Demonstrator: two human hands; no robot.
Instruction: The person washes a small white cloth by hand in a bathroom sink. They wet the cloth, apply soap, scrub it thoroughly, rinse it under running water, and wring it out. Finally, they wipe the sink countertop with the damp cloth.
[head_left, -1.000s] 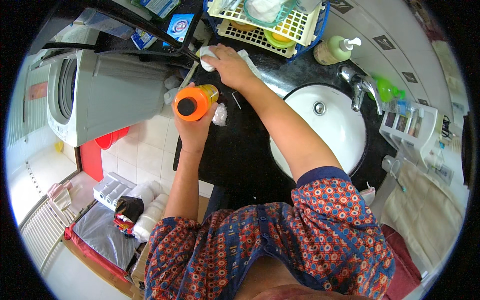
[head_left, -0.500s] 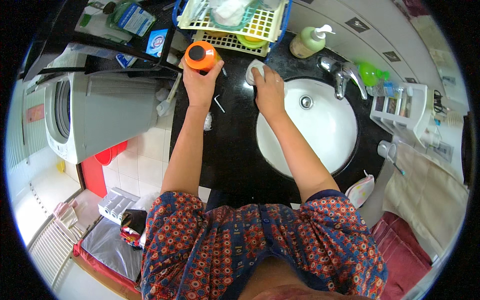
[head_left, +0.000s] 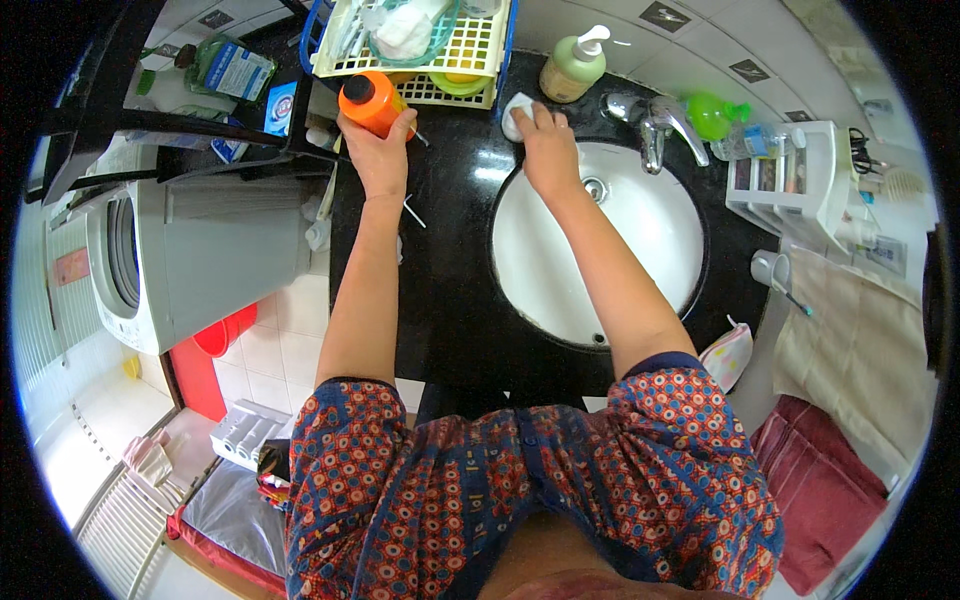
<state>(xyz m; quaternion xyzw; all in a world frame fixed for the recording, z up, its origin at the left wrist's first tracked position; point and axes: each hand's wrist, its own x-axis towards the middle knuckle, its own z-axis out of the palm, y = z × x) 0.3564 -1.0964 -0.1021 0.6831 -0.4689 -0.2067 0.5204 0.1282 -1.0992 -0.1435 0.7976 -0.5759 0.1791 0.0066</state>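
My left hand (head_left: 378, 155) is closed around an orange bottle (head_left: 378, 104) with a black cap, held at the left of the black counter, in front of the basket. My right hand (head_left: 550, 150) presses a small white wad (head_left: 517, 117) onto the countertop behind the sink's left rim. Whether the wad is cloth or sponge I cannot tell. To its right is the round white sink (head_left: 600, 260), under a chrome faucet (head_left: 655, 130). A pale green pump bottle (head_left: 574, 66) stands just behind my right hand. A thin bent white piece (head_left: 414, 212) lies beside my left forearm.
A cream and blue basket rack (head_left: 475, 62) stands at the back. Right of the faucet are a green bottle (head_left: 712, 117) and a white drawer unit (head_left: 790, 185); a cup (head_left: 768, 268) sits nearer. On the left are a black shelf (head_left: 180, 122) and a washing machine (head_left: 220, 240).
The whole view has shifted somewhat. My right hand has slid the white wad rightward and slightly back along the counter. My left hand keeps its hold on the orange bottle, which looks more tilted.
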